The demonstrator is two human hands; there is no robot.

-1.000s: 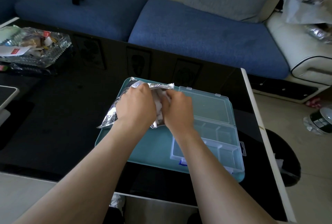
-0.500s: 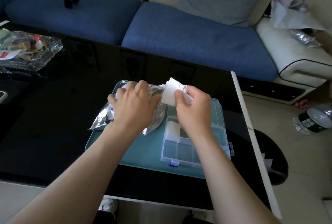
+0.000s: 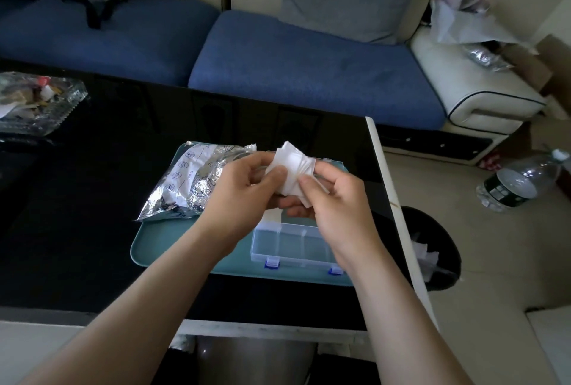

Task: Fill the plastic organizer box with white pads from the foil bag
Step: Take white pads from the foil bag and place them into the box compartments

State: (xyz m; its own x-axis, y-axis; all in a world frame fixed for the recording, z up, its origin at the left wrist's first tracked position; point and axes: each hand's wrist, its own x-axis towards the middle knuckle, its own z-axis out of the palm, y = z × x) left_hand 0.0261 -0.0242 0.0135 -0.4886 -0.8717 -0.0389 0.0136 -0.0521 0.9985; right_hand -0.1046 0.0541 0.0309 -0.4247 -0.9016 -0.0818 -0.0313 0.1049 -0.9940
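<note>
A small stack of white pads (image 3: 289, 168) is held up between both hands above the organizer box. My left hand (image 3: 244, 193) pinches the stack's left side and my right hand (image 3: 332, 199) pinches its right side. Below them the clear plastic organizer box (image 3: 293, 245) with blue latches lies open on a teal tray (image 3: 160, 248); its far compartments are hidden by my hands. The crumpled foil bag (image 3: 191, 180) lies on the tray's left part, free of both hands.
The tray sits on a black glass table (image 3: 92, 199) near its white right edge (image 3: 392, 199). A glass dish (image 3: 34, 103) of clutter stands far left. A black bin (image 3: 432, 248) and a plastic bottle (image 3: 519, 180) are on the floor right. A blue sofa (image 3: 293, 66) lies behind.
My right hand pulled the white pads out of the foil bag and lifted them. My left hand let go of the bag and now pinches the pads too.
</note>
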